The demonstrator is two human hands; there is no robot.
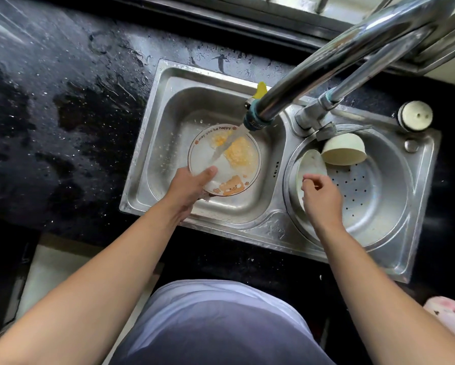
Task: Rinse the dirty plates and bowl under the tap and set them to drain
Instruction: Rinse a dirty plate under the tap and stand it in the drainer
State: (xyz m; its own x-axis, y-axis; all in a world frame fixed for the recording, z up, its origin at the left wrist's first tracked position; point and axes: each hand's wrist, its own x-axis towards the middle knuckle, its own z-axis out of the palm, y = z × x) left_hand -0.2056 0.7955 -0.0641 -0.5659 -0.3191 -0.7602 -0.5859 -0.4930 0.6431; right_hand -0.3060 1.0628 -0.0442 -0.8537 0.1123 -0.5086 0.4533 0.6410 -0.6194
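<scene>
A white plate (245, 177) with a bear picture and yellow food smears lies in the left sink basin (168, 133). Water runs onto it from the tap spout (255, 122). My left hand (192, 185) grips the plate's near-left rim, thumb on top. In the round perforated drain basket (374, 185) on the right, a cream bowl (343, 148) lies on its side and a white plate (312, 164) leans on edge against the basket wall. My right hand (320, 193) hovers over that leaning plate, fingers loosely curled, holding nothing that I can see.
The black stone counter (63, 114) to the left is wet with puddles. The chrome tap neck (339, 61) arches over the sink divider. A round white cap (414, 115) sits at the sink's far right corner. A pink slipper (450, 314) shows below right.
</scene>
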